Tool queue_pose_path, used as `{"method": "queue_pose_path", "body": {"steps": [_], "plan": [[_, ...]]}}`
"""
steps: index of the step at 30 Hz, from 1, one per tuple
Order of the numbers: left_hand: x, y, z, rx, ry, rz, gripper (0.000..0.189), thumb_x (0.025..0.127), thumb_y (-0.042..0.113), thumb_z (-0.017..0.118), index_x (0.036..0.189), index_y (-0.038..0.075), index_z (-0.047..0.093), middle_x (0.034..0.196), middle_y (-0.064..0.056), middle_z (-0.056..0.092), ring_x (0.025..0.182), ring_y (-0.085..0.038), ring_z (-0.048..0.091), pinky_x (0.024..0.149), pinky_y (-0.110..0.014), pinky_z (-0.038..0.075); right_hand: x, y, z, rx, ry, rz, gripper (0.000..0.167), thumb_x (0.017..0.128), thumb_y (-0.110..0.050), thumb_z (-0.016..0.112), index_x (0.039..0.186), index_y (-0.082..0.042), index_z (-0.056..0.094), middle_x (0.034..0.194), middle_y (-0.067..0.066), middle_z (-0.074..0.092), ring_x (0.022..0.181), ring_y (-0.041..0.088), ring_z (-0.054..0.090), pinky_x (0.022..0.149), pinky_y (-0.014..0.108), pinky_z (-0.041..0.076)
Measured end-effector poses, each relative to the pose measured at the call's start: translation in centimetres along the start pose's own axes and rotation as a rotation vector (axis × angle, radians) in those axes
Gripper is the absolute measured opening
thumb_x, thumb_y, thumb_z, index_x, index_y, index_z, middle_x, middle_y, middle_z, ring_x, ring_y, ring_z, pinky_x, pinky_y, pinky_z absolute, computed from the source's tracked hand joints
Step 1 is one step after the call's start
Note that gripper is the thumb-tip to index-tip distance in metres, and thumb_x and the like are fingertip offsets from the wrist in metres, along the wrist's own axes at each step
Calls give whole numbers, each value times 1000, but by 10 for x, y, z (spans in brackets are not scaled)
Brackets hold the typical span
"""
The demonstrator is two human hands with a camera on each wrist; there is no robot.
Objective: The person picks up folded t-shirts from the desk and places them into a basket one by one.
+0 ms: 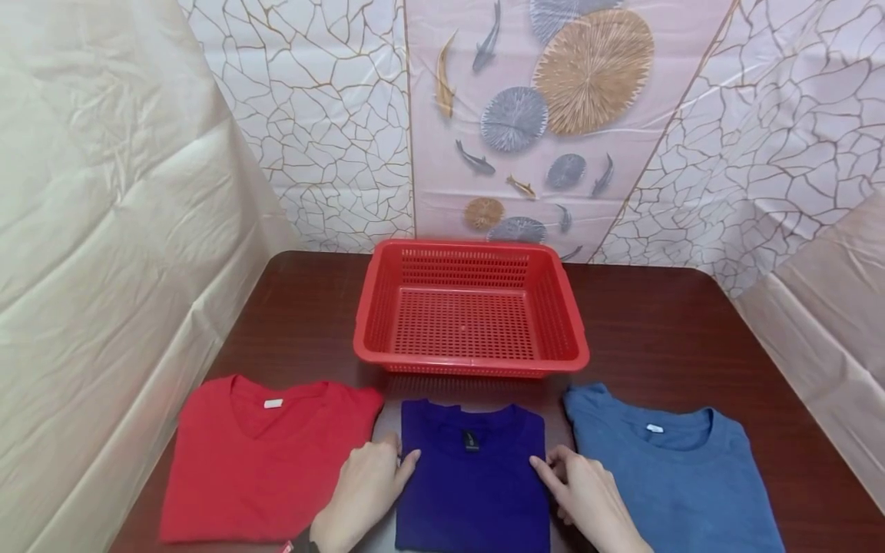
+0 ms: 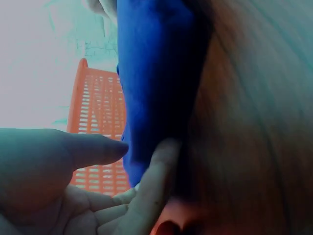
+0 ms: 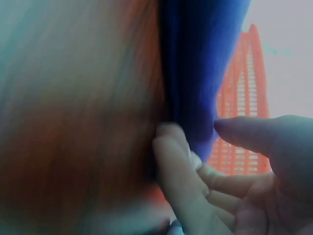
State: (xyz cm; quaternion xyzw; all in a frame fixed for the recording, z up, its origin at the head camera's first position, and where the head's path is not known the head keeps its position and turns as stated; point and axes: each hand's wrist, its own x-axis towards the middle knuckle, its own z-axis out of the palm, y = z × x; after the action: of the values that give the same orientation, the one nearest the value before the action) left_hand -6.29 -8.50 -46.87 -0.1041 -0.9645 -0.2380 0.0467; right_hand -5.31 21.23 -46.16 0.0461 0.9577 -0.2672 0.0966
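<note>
A folded dark purple-blue T-shirt (image 1: 470,491) lies between the two hands, its collar and black label toward the basket. My left hand (image 1: 369,480) pinches its left edge, thumb on top and fingers at the side. At the opposite edge, my right hand (image 1: 588,488) grips the fabric in the same way. Both wrist views show the side of the T-shirt (image 2: 156,88) between thumb and fingers; in the right wrist view a thumb (image 3: 244,132) presses its upper face. A folded red T-shirt (image 1: 256,468) lies left, partly beneath the left forearm in view. To the right is a folded blue T-shirt (image 1: 684,476).
Behind the shirts, a red plastic basket (image 1: 470,365) with slotted walls stands on the dark brown table (image 1: 650,330). Nothing lies inside it. Patterned cloth (image 1: 332,115) hangs along the table's back, and pale cloth (image 1: 117,307) hangs along the left side.
</note>
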Motion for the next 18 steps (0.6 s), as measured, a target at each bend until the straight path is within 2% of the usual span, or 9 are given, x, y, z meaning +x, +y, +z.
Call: {"method": "queue_pose_path", "body": {"steps": [6,10,12,15,18], "plan": [[5,-1,-2,-196,-131,-29,24,99,29,66,91,7,59,58,7,46,47,-6,46,45,-25,37,1,-7,2,113,-70,43,30,97,-38,67,82,-12,64,54,-1,55,44,15,57,49,32,50],[6,-4,-5,-381,-251,-62,27,101,30,61,108,3,59,60,6,55,44,-7,54,50,-28,45,0,-7,3,178,-138,21,41,97,-44,66,74,-12,53,56,0,51,47,16,54,49,28,42],[6,-8,-6,-477,-313,-67,31,102,29,60,116,1,56,64,4,59,48,-10,60,56,-31,50,-1,-5,3,211,-166,1,43,97,-45,65,73,-12,50,56,-1,49,49,16,51,50,27,38],[7,-13,-9,-718,-448,-109,35,105,25,56,124,-3,48,76,-4,68,61,-20,70,61,-37,58,-1,-2,5,294,-204,-39,39,99,-43,63,79,-11,56,61,-3,54,56,15,53,54,27,39],[8,-18,-10,-946,-566,-174,39,106,20,53,132,-5,39,88,-13,73,75,-29,74,62,-41,60,-1,1,6,427,-262,-72,35,101,-39,61,98,-5,66,80,1,68,73,16,63,63,28,48]]}}
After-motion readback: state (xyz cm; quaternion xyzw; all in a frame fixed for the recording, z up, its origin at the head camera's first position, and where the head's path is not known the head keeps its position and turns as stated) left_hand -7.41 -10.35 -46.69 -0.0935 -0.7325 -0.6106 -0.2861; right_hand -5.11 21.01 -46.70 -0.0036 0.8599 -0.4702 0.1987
